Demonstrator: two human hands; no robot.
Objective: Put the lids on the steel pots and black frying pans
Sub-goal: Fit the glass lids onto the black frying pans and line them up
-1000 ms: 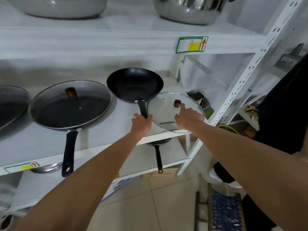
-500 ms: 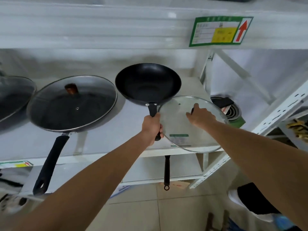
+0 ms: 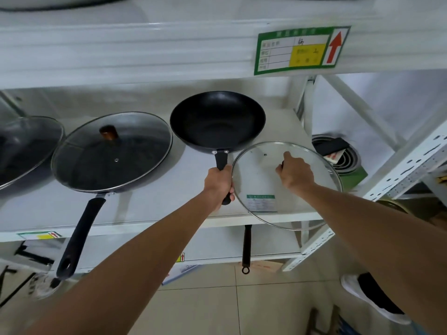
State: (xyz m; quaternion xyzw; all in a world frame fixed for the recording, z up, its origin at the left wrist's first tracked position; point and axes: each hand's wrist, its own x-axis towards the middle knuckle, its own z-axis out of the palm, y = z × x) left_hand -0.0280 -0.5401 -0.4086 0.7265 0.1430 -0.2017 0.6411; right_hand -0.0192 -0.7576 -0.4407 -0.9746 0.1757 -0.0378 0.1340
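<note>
**A:** Head view, the only one I have. My left hand [image 3: 219, 182] is wrapped tight round the black handle of the open black frying pan [image 3: 217, 120] on the white metal shelf [image 3: 154, 204]. My right hand [image 3: 294, 174] is closed over the knob of the round clear glass lid [image 3: 266, 184], which sits just right of the pan, tilted, its near edge hanging past the shelf front.

**B:** And the neighbour?

**A:** The larger black frying pan with a glass lid [image 3: 112, 151] to the left is already covered.

**B:** How would you seat this one?

**A:** I'd keep the pan steady by the handle, lift the lid clear of the rim, level it, centre the knob over the bowl, then lower straight down so the steel rim doesn't catch one side.
</note>
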